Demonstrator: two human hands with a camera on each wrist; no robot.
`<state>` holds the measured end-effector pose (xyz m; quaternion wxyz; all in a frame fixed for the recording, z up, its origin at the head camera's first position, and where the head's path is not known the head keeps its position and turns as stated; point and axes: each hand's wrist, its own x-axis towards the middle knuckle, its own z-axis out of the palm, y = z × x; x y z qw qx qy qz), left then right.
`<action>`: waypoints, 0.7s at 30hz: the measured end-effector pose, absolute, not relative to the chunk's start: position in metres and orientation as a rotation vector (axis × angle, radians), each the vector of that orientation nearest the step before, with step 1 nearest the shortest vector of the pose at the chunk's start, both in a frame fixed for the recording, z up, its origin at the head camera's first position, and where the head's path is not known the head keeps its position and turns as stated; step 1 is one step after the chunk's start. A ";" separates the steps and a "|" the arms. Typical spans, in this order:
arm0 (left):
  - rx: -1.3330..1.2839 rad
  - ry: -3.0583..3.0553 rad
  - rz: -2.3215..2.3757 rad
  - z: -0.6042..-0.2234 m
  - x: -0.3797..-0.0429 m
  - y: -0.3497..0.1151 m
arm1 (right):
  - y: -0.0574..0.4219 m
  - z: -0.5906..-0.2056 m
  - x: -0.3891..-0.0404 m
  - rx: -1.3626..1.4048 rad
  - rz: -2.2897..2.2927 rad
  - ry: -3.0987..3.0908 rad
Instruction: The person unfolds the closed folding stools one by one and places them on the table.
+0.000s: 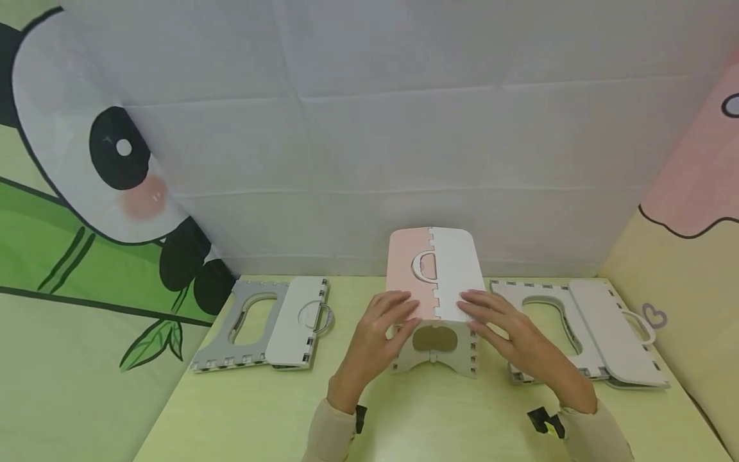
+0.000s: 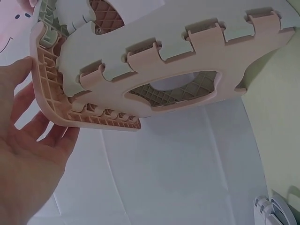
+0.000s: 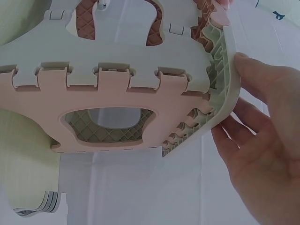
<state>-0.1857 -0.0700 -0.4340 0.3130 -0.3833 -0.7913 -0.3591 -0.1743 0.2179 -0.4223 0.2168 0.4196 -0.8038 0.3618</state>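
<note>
In the head view a folding step stool (image 1: 456,269), its top half pink and half white with a small carry handle, stands unfolded at the middle of the table. My left hand (image 1: 378,330) touches the pink side of the top near its front corner, fingers fairly straight. On the white side my right hand (image 1: 514,330) rests its fingertips in the same way. The left wrist view shows the left thumb and fingers (image 2: 68,136) against the pink rim. The right fingers (image 3: 227,140) touch the white rim in the right wrist view. Ribbed undersides show in both.
A grey-and-white folded stool (image 1: 291,324) lies flat at the left of the table (image 1: 439,430). Another folded white stool (image 1: 612,330) lies at the right, near the side wall. Behind the stools rises a pale cloth backdrop (image 1: 369,147).
</note>
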 end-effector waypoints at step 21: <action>-0.931 -1.988 -0.923 -0.431 -0.184 -0.043 | 0.232 -0.423 -0.172 0.990 0.952 -2.119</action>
